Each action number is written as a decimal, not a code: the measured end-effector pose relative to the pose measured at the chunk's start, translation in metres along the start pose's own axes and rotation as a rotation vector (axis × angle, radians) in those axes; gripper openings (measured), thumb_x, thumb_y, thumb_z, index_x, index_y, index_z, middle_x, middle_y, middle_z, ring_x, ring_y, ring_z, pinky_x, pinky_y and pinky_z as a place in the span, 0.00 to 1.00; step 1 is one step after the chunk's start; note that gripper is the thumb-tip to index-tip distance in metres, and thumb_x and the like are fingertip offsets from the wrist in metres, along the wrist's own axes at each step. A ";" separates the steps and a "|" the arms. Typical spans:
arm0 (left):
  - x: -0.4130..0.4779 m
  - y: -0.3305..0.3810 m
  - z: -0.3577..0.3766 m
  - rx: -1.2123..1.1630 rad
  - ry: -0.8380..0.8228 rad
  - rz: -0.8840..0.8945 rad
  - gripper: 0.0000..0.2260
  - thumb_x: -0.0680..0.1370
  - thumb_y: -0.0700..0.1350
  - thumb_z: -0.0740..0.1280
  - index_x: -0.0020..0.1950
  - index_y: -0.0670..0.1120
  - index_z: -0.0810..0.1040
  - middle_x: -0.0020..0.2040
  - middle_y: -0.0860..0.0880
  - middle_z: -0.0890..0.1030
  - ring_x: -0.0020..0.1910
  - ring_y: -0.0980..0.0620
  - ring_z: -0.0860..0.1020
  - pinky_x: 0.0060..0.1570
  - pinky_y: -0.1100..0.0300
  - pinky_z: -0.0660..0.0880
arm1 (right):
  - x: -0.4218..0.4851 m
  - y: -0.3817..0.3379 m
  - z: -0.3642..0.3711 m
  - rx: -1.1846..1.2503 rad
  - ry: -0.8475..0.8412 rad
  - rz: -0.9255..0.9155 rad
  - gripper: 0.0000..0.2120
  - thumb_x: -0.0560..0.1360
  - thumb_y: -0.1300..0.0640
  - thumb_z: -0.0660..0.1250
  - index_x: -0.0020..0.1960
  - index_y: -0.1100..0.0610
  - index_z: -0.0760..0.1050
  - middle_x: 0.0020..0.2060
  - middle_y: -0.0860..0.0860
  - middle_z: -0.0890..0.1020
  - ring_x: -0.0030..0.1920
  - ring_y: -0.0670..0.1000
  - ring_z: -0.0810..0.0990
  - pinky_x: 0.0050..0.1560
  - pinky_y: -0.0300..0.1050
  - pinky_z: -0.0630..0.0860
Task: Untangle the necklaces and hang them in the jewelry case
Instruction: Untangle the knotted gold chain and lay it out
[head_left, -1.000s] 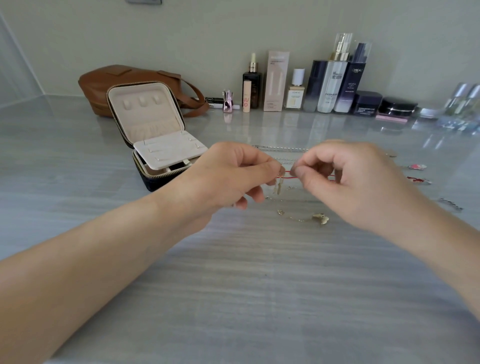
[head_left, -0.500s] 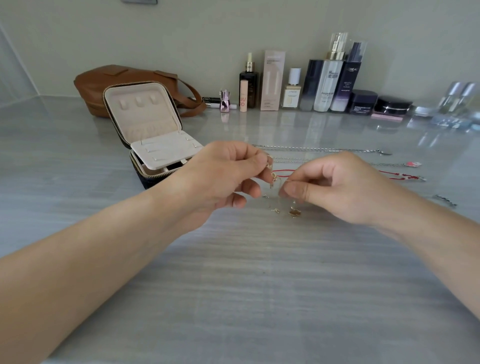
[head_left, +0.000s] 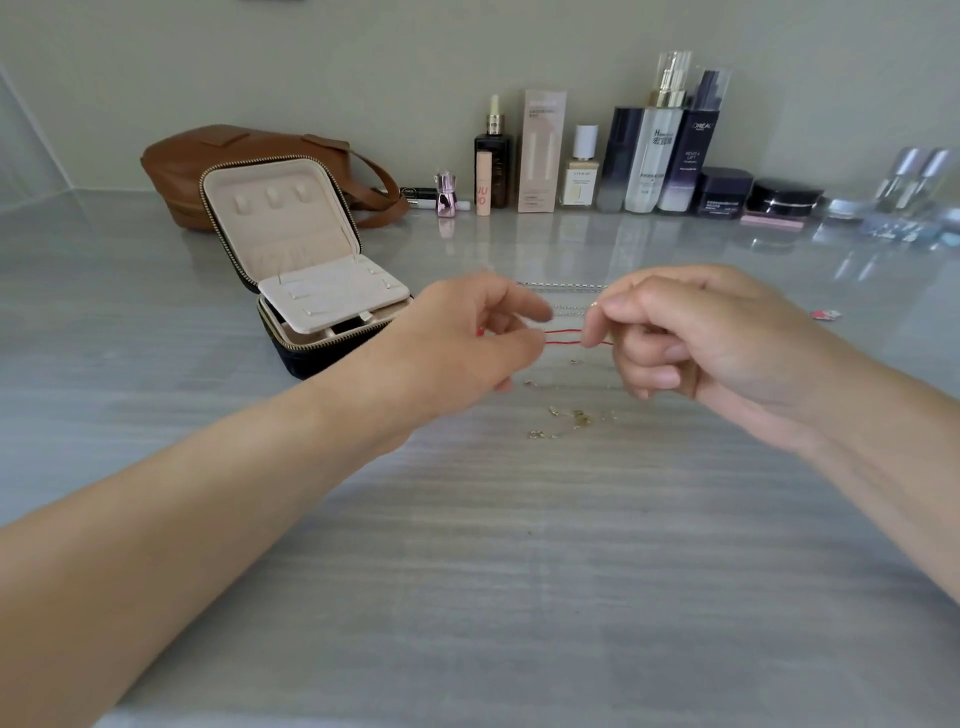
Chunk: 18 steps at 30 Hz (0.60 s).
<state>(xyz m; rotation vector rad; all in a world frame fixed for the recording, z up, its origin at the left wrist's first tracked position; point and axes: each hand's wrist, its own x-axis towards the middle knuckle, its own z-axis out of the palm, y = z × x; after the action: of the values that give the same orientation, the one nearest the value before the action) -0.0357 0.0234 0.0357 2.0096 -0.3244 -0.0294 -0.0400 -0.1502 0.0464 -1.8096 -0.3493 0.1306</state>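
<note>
Head view: left hand (head_left: 467, 338) and right hand (head_left: 691, 332) each pinch the red cord necklace (head_left: 563, 336), stretched between them above the table (head_left: 467, 571). Gold chain (head_left: 566, 421) lies below; silver chains (head_left: 563, 298) behind. Open jewelry case (head_left: 306, 270) left, brown bag (head_left: 228, 156) and cosmetics bottles (head_left: 654, 150) beyond.

Hands have drawn apart; gold necklace (head_left: 563, 422) dropped onto the table (head_left: 467, 571)

A red cord (head_left: 563, 336) runs between the pinching fingers; gold chain (head_left: 563, 422) lies below them, silver chain (head_left: 563, 285) beyond. Cream-lined black case (head_left: 291, 228), tan bag (head_left: 176, 166), grey-streaked table (head_left: 467, 571).
</note>
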 end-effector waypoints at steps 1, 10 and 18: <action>-0.001 0.001 0.000 -0.022 -0.023 0.034 0.06 0.76 0.42 0.66 0.47 0.54 0.78 0.41 0.54 0.80 0.33 0.62 0.76 0.31 0.67 0.71 | -0.001 0.000 0.001 -0.001 -0.022 -0.008 0.17 0.75 0.62 0.58 0.31 0.55 0.79 0.19 0.47 0.60 0.22 0.48 0.61 0.27 0.40 0.64; 0.001 0.001 -0.001 -0.355 -0.130 0.004 0.06 0.72 0.44 0.67 0.35 0.48 0.79 0.28 0.53 0.75 0.31 0.56 0.74 0.39 0.62 0.71 | -0.005 -0.006 -0.007 0.035 -0.135 -0.015 0.11 0.68 0.52 0.67 0.29 0.55 0.76 0.19 0.48 0.64 0.17 0.44 0.59 0.21 0.34 0.56; 0.000 0.010 -0.009 -0.659 -0.176 -0.096 0.13 0.78 0.46 0.58 0.34 0.47 0.68 0.25 0.53 0.67 0.24 0.55 0.67 0.33 0.62 0.71 | -0.004 -0.004 -0.012 0.071 -0.127 0.011 0.09 0.66 0.55 0.66 0.28 0.54 0.75 0.22 0.49 0.74 0.16 0.44 0.66 0.18 0.27 0.53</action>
<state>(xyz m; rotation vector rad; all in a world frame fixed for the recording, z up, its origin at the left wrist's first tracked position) -0.0370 0.0267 0.0487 1.3676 -0.2824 -0.3334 -0.0408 -0.1617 0.0533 -1.7378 -0.4198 0.2636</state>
